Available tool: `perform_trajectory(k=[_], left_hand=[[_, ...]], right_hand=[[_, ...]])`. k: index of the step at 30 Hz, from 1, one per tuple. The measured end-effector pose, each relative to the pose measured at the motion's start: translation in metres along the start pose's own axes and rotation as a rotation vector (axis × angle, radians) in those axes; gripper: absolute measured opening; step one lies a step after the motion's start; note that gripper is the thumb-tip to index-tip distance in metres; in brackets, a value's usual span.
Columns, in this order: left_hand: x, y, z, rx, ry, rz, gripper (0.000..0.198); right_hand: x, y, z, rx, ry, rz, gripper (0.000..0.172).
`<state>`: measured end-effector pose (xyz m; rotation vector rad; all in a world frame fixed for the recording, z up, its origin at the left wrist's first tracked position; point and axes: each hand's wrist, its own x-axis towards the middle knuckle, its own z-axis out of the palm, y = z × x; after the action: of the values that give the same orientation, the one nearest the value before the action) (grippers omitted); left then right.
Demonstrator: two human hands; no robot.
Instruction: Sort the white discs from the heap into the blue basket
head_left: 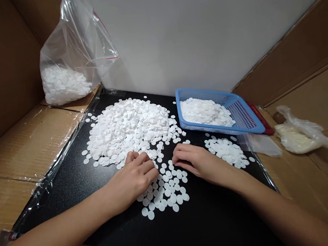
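My left hand point(142, 172) rests at the front edge of a large heap of small white discs point(129, 122), fingers curled under. Whatever its fingertips hold, if anything, is hidden. Across a narrow gap, my right hand point(190, 158) has its fingers bent and drawn together, with the tips at the loose discs. What lies between those fingers cannot be made out. Below and between both hands, a thin spread of white discs point(167, 191) lies on the black tabletop point(212, 218). A smaller group of discs point(226, 152) sits to the right of my right hand.
A blue plastic basket point(222, 127) with white discs inside stands at the back right, a red object point(263, 120) behind it. At the back left is a clear bag point(70, 70) partly filled with white pieces. Cardboard point(24, 139) flanks the table; another plastic bag point(300, 136) lies right.
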<state>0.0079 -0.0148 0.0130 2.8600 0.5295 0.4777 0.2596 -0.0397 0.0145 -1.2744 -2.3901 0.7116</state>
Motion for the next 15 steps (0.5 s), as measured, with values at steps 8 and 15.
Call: perform_trajectory(k=[8, 15], left_hand=[[0.003, -0.016, -0.015, -0.197, 0.106, -0.246, 0.012], [0.005, -0.013, -0.007, -0.024, 0.069, -0.288, 0.008]], right_hand=[[0.025, -0.006, 0.01, 0.028, 0.148, 0.146, 0.005], [0.037, -0.008, 0.019, 0.103, 0.167, 0.257, 0.01]])
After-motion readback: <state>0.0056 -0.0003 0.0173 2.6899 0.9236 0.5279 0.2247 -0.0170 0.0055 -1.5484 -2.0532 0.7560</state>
